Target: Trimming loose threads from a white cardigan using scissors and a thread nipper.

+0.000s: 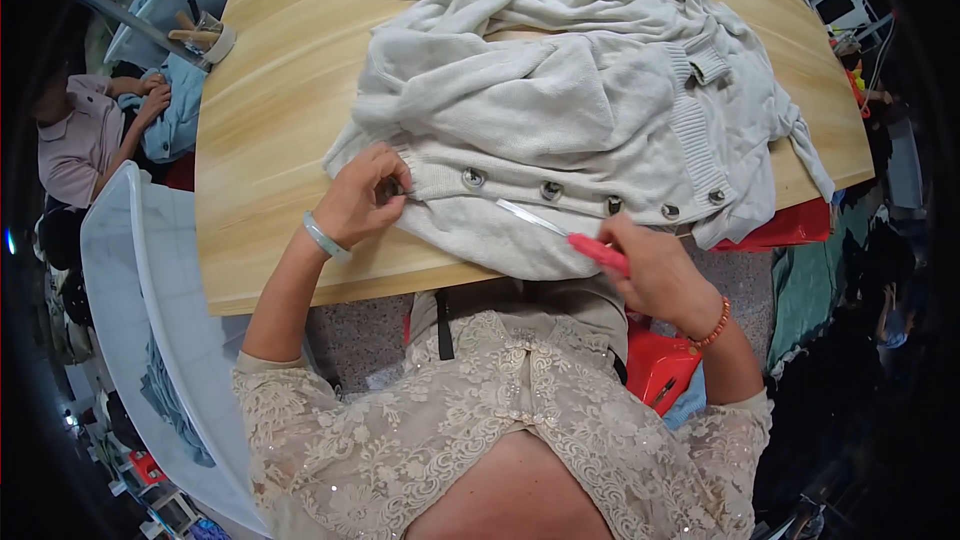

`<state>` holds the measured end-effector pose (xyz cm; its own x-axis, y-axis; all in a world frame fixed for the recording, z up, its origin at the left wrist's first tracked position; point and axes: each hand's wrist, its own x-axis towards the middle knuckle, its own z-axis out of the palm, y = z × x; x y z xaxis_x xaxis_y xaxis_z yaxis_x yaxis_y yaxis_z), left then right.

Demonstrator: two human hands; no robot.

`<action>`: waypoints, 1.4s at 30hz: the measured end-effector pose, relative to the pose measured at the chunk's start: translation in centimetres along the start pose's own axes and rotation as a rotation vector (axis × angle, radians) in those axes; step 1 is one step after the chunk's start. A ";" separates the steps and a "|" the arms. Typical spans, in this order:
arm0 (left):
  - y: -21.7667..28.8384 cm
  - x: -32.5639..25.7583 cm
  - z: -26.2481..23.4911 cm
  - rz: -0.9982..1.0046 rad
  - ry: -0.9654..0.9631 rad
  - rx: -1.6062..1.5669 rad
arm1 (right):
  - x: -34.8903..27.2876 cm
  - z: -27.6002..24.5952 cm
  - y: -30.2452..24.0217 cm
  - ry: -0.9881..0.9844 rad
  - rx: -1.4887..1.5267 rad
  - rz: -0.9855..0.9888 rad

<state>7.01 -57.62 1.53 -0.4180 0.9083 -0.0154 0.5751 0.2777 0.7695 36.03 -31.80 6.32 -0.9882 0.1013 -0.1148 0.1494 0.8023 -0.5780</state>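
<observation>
A cream knitted cardigan (520, 90) lies in folds, its ribbed button band running across the near side with several dark round buttons (550, 190) on it. At the left end of that band, my left hand (365, 195) is closed on the cardigan's edge, fingers pinched by a button. A tool with a pinkish-red handle and slim silver blade (540, 220) is held in my right hand (650, 270). Its blade tip points left over the knit just below the band; whether it touches the fabric I cannot tell. The exact kind of tool is unclear.
Beneath the cardigan is a wooden table (270, 140). A white tub (130, 240) with grey-green cloth stands to the left. A small cup with tools (215, 40) sits at the table's left edge. Beyond it, another person (85, 135) handles blue-grey cloth. Red material (800, 225) shows at right.
</observation>
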 end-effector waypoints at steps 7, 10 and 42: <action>-1.0 -0.9 -0.5 0.105 0.059 -0.117 | 5.3 1.7 -2.9 -0.132 0.002 -0.053; 0.4 -1.2 -0.3 0.211 0.104 0.186 | 4.3 1.2 -1.9 -0.115 0.085 -0.076; 7.3 10.4 12.1 0.141 -0.139 0.072 | -8.7 -2.1 3.1 0.003 0.000 0.360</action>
<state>15.38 -42.32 -0.70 -0.2321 0.9727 -0.0025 0.6716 0.1621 0.7230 45.05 -28.92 7.21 -0.8725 0.3790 -0.3084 0.4877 0.7147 -0.5013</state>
